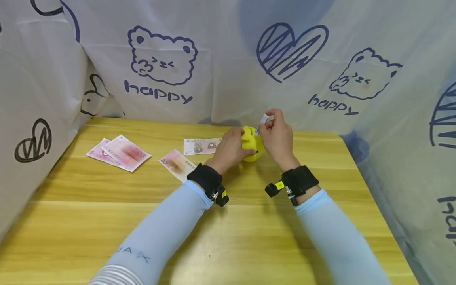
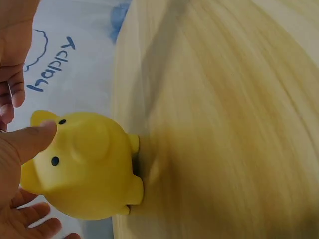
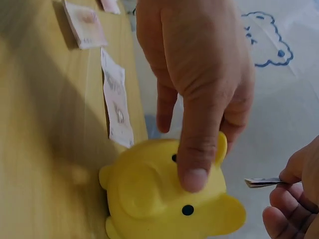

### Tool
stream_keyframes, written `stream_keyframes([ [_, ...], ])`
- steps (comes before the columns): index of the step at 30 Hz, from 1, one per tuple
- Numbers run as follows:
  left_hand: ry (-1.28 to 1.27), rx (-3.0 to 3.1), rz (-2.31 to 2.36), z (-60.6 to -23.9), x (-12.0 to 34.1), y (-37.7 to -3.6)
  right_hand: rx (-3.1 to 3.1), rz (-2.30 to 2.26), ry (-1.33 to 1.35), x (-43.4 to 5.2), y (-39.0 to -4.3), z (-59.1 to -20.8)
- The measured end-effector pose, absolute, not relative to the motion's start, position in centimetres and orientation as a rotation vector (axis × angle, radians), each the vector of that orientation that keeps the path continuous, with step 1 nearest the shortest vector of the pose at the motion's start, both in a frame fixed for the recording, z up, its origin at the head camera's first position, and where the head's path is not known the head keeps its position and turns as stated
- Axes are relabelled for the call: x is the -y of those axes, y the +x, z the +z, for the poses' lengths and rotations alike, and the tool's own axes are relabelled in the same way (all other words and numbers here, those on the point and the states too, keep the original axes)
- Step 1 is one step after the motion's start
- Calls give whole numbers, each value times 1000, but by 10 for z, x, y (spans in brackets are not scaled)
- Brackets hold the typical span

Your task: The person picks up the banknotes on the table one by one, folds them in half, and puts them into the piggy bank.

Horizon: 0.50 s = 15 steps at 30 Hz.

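A yellow piggy bank [image 1: 251,143] [image 2: 87,167] [image 3: 167,196] stands on the wooden table [image 1: 228,221] near the back. My left hand [image 1: 230,149] [image 3: 199,84] grips it from the left, thumb across its face. My right hand [image 1: 276,134] [image 3: 291,204] is just right of and above the bank and pinches a folded banknote [image 1: 263,119] [image 3: 263,182] over its top.
Loose banknotes lie on the table: a pink pair [image 1: 119,152] at the left, one pink note [image 1: 177,164] by my left wrist, a pale note [image 1: 200,145] [image 3: 115,104] behind the bank. A bear-printed cloth [image 1: 228,59] walls in the table's back and sides.
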<state>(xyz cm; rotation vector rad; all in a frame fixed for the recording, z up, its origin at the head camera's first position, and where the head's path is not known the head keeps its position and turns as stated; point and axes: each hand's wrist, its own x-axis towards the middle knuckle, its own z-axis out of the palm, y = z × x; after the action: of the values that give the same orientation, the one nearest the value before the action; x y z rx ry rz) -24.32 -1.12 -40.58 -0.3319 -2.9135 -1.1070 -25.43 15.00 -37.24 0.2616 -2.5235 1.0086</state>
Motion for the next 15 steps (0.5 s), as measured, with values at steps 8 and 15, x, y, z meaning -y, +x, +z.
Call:
stream_keyframes([
  [8,-312,2913,-1151,-408,12,-251,2649,899,243,-141,-270,-367],
  [15,-297,2923,-1121,-411,13,-249,2705,840,208,-135,-274,-368],
])
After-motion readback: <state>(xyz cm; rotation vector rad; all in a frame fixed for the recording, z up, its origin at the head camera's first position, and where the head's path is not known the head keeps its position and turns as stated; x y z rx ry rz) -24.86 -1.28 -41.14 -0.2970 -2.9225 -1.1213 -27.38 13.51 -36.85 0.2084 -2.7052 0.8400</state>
